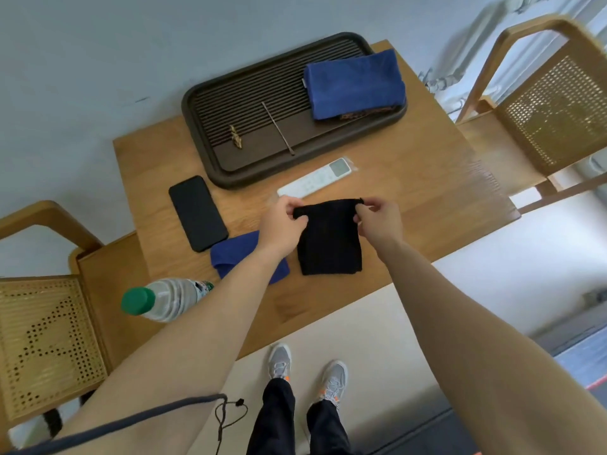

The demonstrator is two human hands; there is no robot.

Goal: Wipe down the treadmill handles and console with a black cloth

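Note:
A black cloth hangs folded just above the wooden table, held by its two top corners. My left hand pinches the left corner and my right hand pinches the right corner. The cloth's lower edge reaches the table top near the front edge. At the lower right of the view lies a dark strip with a red line, perhaps the treadmill; its handles and console are out of sight.
A blue cloth lies under my left wrist. Also on the table: a black phone, a white remote, a water bottle, and a dark tray holding a blue folded towel. Cane chairs flank both sides.

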